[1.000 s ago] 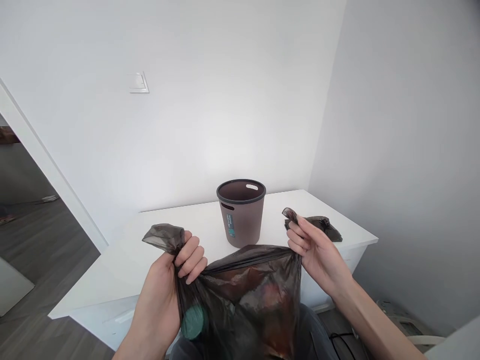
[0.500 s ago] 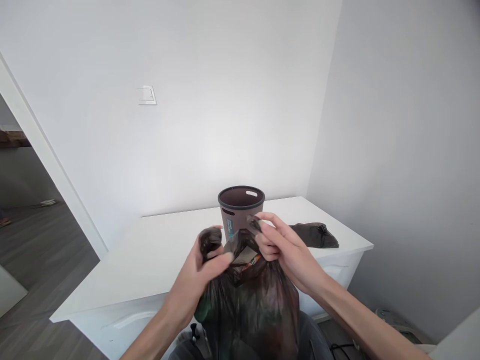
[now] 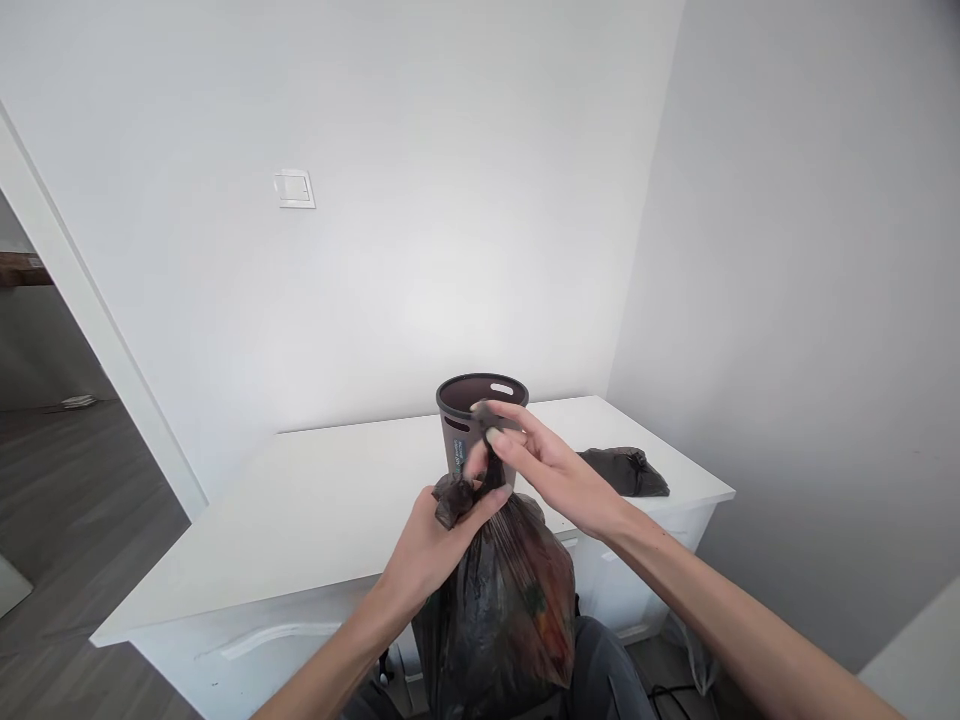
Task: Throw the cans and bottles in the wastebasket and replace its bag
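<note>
A filled, see-through black bag [image 3: 502, 610] hangs in front of the table's near edge, its neck gathered tight. My left hand [image 3: 442, 540] is closed around the neck, with a bunched end of the bag sticking out at its left. Just above, my right hand [image 3: 536, 455] pinches another twisted end of the bag between thumb and fingers. Behind the hands stands a dark brown bin [image 3: 482, 395] with a black rim and handle slots. Dim red, orange and green shapes show through the plastic.
A folded black bag [image 3: 626, 470] lies at the right of the white tabletop [image 3: 337, 510]. A light switch [image 3: 294, 189] is on the wall behind. A doorway opens at far left. Cables and a clear plastic bag lie on the floor at lower right.
The bag's mouth, open before with its contents showing, is now gathered closed. My two hands have come together, the left moving right and the right moving slightly left and up.
</note>
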A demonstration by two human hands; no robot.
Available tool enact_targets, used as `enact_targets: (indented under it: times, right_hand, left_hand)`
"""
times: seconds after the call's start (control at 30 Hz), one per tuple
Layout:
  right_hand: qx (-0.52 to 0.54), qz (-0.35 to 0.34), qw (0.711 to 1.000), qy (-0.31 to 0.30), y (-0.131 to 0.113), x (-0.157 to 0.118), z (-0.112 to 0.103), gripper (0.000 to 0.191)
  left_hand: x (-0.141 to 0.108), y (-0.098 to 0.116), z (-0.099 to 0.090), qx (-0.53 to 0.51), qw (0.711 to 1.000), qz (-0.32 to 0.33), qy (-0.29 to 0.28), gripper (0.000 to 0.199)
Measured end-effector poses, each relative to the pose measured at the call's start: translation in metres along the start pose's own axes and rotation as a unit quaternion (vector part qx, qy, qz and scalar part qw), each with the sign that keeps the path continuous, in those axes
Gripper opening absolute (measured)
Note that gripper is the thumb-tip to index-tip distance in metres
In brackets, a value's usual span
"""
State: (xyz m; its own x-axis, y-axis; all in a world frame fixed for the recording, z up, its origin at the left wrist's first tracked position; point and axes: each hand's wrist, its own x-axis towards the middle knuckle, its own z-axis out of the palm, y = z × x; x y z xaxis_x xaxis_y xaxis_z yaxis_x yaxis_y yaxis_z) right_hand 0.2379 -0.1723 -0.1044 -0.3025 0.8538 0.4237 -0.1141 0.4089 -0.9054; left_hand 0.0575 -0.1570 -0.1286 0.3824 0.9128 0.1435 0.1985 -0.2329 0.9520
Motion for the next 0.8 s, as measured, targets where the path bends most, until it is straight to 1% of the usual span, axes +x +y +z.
enact_targets:
  times: [0.07,0.1,0.13,0.2,0.23,0.3,0.33,0.43,0.5,0.57,0.63,0.7,0.73,0.8]
  right_hand:
    - [-0.028,0.007,1.0,0.006,0.008,-0.013,-0.009,0.067]
    - [-0.038,0.019,0.999,0.0,0.013,-0.019,-0.012,0.07]
    - [-0.051,0.032,0.998,-0.011,0.018,-0.025,-0.013,0.068]
    - [-0.084,0.055,0.995,-0.028,0.029,-0.035,-0.011,0.055]
    - [-0.101,0.063,0.992,-0.027,0.033,-0.038,-0.008,0.047]
    - [-0.126,0.065,0.99,0.001,0.04,-0.042,-0.004,0.038]
    - [-0.131,0.061,0.989,0.021,0.042,-0.042,-0.002,0.038]
    - [-0.106,0.058,0.989,0.083,0.048,-0.041,-0.006,0.046]
    - [-0.067,0.065,0.987,0.13,0.051,-0.04,-0.012,0.047]
    - [-0.028,0.087,0.982,0.165,0.054,-0.038,-0.017,0.05]
    - [0.0,0.128,0.973,0.191,0.055,-0.037,-0.017,0.057]
    - [0.023,0.156,0.966,0.202,0.054,-0.033,-0.014,0.063]
    - [0.032,0.157,0.967,0.198,0.054,-0.031,-0.011,0.064]
    - [0.041,0.139,0.973,0.18,0.055,-0.024,-0.006,0.064]
  left_hand:
    - [0.0,0.005,0.0,-0.014,1.0,0.006,-0.009,0.041]
    - [0.0,0.008,0.001,-0.016,1.0,0.005,-0.015,0.041]
    - [0.0,0.011,0.003,-0.014,1.0,0.0,-0.014,0.041]
    - [0.001,0.017,0.007,0.007,1.0,-0.012,-0.003,0.04]
    - [0.002,0.019,0.009,0.021,1.0,-0.015,0.007,0.038]
    - [0.004,0.02,0.012,0.039,0.999,-0.014,0.03,0.037]
    - [0.007,0.019,0.013,0.039,0.998,-0.015,0.039,0.037]
    - [0.015,0.012,0.014,0.022,0.998,-0.034,0.056,0.045]
    - [0.022,0.006,0.013,0.021,0.997,-0.042,0.065,0.047]
    - [0.027,0.0,0.014,0.033,0.995,-0.042,0.083,0.046]
    - [0.032,-0.004,0.017,0.053,0.992,-0.032,0.108,0.043]
    - [0.036,-0.006,0.025,0.072,0.991,-0.008,0.116,0.037]
    - [0.039,-0.006,0.029,0.079,0.991,0.009,0.105,0.033]
    - [0.045,-0.003,0.038,0.079,0.994,0.044,0.063,0.028]
